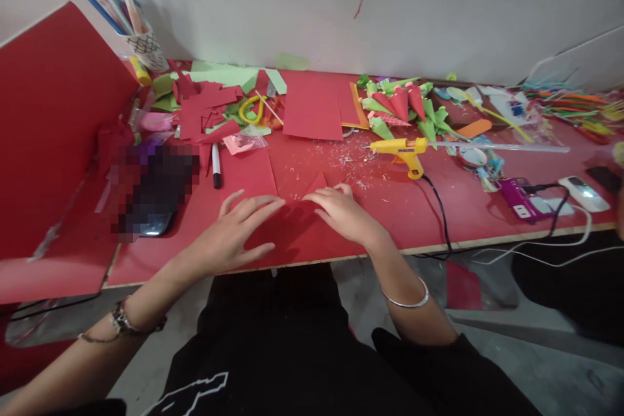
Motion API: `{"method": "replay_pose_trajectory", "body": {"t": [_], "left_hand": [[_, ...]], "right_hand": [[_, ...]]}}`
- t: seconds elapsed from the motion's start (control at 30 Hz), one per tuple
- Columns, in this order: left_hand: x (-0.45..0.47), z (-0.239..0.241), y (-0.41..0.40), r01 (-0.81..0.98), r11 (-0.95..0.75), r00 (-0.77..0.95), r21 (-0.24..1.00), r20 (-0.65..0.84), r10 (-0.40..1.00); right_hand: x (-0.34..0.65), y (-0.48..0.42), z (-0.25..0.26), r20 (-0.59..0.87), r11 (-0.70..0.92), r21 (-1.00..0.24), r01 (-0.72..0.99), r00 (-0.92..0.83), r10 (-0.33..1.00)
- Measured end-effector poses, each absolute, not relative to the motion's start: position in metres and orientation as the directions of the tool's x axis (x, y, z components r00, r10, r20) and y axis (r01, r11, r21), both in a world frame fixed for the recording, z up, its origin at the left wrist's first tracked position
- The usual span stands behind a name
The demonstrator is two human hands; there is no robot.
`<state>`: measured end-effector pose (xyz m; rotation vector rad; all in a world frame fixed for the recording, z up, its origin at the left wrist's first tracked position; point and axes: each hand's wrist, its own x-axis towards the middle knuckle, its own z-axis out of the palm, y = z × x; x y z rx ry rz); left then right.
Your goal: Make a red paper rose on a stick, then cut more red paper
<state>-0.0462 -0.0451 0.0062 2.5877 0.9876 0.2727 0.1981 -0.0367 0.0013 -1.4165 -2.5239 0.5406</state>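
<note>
My left hand (246, 229) hovers at or just above the red table near its front edge, fingers spread and holding nothing that I can see. Across from it, my right hand (345, 211) lies with fingers stretched out over a piece of red paper (319, 180). A pointed corner of that paper shows beyond the fingers; its outline is hard to separate from the red tabletop. Above my left hand lies a flat red sheet (251, 172), with a black-and-white marker (216, 166) beside it. A yellow glue gun (407, 153) rests right of my right hand.
Red and green paper scraps (209, 104), red sheets (312, 107) and a pile of small paper cones (400, 101) line the back. A pen cup (146, 49) stands at the left, near a phone (158, 224). A purple power strip (529, 198) and cables lie right.
</note>
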Motion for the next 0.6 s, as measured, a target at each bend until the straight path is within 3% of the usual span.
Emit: {"method": "replay_pose_trajectory", "body": {"t": [0.1, 0.17, 0.27, 0.37, 0.5, 0.6], "left_hand": [[-0.038, 0.019, -0.049, 0.567, -0.633, 0.639, 0.528, 0.203, 0.742], [-0.027, 0.025, -0.049, 0.584, -0.618, 0.567, 0.526, 0.281, 0.775], [-0.004, 0.024, -0.048, 0.707, -0.596, 0.525, 0.382, 0.282, 0.803], [0.019, 0.013, -0.046, 0.765, -0.598, 0.573, 0.238, 0.169, 0.802], [0.031, 0.002, -0.042, 0.801, -0.582, 0.582, 0.137, 0.049, 0.812], [0.033, 0.002, -0.042, 0.818, -0.567, 0.56, 0.097, 0.086, 0.824]], "right_hand": [[0.205, -0.043, 0.01, 0.051, 0.455, -0.383, 0.804, -0.473, 0.879], [0.208, -0.047, 0.015, 0.11, 0.436, -0.356, 0.826, -0.426, 0.898], [0.21, -0.049, 0.017, 0.199, 0.408, -0.347, 0.844, -0.359, 0.912], [0.212, -0.044, 0.011, 0.216, 0.392, -0.395, 0.831, -0.331, 0.919], [0.219, -0.032, -0.001, 0.154, 0.343, -0.556, 0.758, -0.311, 0.938], [0.223, -0.026, -0.009, 0.122, 0.271, -0.701, 0.659, -0.264, 0.957]]}}
